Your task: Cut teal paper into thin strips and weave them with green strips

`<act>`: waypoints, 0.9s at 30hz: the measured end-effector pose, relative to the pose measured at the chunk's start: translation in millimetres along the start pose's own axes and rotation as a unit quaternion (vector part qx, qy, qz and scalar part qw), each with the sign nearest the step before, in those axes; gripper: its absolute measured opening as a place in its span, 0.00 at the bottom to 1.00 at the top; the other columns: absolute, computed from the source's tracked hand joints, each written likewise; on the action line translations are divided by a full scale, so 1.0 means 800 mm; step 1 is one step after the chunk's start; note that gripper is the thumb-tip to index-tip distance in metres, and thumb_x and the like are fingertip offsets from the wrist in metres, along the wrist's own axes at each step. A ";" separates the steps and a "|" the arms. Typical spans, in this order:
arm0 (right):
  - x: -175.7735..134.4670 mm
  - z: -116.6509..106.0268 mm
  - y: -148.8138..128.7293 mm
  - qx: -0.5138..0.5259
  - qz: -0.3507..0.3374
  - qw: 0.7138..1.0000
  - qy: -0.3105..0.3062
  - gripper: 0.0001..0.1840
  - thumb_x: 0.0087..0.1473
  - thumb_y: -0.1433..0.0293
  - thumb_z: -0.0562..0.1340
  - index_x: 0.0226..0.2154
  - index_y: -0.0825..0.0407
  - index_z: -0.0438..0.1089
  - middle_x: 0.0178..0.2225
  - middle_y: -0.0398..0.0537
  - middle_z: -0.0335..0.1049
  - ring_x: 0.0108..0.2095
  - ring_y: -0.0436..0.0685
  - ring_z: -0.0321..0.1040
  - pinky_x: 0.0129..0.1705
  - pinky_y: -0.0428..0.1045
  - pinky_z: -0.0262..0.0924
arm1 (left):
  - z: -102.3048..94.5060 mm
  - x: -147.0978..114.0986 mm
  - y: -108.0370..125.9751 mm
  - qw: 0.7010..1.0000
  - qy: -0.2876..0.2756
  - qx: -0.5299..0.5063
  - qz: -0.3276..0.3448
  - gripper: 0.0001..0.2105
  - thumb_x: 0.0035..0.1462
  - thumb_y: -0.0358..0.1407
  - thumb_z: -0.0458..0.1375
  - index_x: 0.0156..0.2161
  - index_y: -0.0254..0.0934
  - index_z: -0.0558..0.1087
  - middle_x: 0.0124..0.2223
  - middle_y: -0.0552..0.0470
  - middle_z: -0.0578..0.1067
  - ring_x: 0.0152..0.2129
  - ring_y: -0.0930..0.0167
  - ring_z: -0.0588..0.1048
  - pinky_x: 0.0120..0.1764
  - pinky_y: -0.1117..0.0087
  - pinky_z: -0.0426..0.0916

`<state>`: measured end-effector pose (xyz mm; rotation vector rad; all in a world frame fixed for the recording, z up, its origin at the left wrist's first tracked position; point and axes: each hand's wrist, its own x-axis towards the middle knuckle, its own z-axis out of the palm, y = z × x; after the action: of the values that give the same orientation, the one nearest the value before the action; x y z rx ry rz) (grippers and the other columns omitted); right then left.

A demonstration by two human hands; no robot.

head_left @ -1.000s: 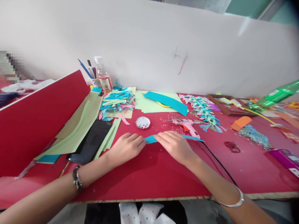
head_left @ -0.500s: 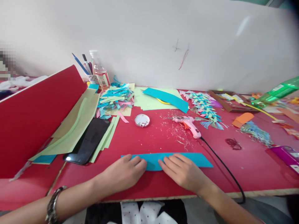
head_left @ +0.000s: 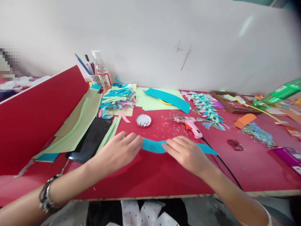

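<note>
A blue paper strip (head_left: pixel 154 146) stretches between my two hands above the red table, sagging slightly in the middle. My left hand (head_left: pixel 123 149) grips it near its left end, fingers closed over the paper. Farther along to the right, my right hand (head_left: pixel 185 153) pinches the strip, and its free end sticks out beyond the fingers. Both thumbs are hidden beneath. Just beyond the right hand lies a pink glue gun (head_left: pixel 189 124) with bits of glue around it. A small white lid (head_left: pixel 143 120) rests past the strip's middle.
At left are a phone (head_left: pixel 90 141), green paper sheets and a red board (head_left: pixel 39 119). Cut strips (head_left: pixel 117 100) pile up near a bottle (head_left: pixel 103 75). Another blue strip (head_left: pixel 168 99) lies on green paper. A fringed paper chain (head_left: pixel 204 106) and a green bottle (head_left: pixel 277 94) are on the right.
Both hands have moved away from me, lifting the blue strip off the table. It now bends between them, and its right end passes over the glue gun's cord.
</note>
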<state>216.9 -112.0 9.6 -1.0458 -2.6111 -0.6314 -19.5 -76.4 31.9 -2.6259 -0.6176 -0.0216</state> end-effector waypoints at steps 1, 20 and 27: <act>-0.006 0.003 -0.009 0.016 -0.006 1.000 -0.013 0.10 0.52 0.77 0.52 0.33 0.57 0.68 0.31 0.49 0.68 0.32 0.53 0.61 0.36 0.49 0.55 | 0.003 -0.007 0.008 1.000 -0.009 -0.021 0.002 0.13 0.55 0.25 0.45 0.45 0.34 0.64 0.39 0.48 0.69 0.32 0.69 0.67 0.31 0.68 0.59; 0.011 0.039 -0.051 0.189 0.049 0.972 -0.128 0.09 0.55 0.71 0.50 0.27 0.52 0.64 0.27 0.42 0.64 0.28 0.49 0.59 0.30 0.46 0.49 | 0.049 -0.032 0.027 0.952 -0.026 -0.289 -0.094 0.11 0.57 0.35 0.46 0.32 0.37 0.70 0.30 0.53 0.70 0.25 0.73 0.69 0.26 0.75 0.61; 0.028 0.045 -0.040 0.166 0.015 0.976 -0.141 0.11 0.56 0.69 0.49 0.25 0.53 0.62 0.23 0.42 0.64 0.26 0.49 0.60 0.28 0.46 0.45 | 0.065 -0.037 0.013 0.921 -0.042 -0.362 -0.140 0.12 0.55 0.40 0.48 0.29 0.36 0.69 0.27 0.54 0.70 0.23 0.75 0.69 0.25 0.77 0.58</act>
<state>175.7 -101.6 -22.7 -1.1296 -2.7979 -0.0296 -46.2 -74.8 -22.8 -3.2184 -1.2018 -0.2757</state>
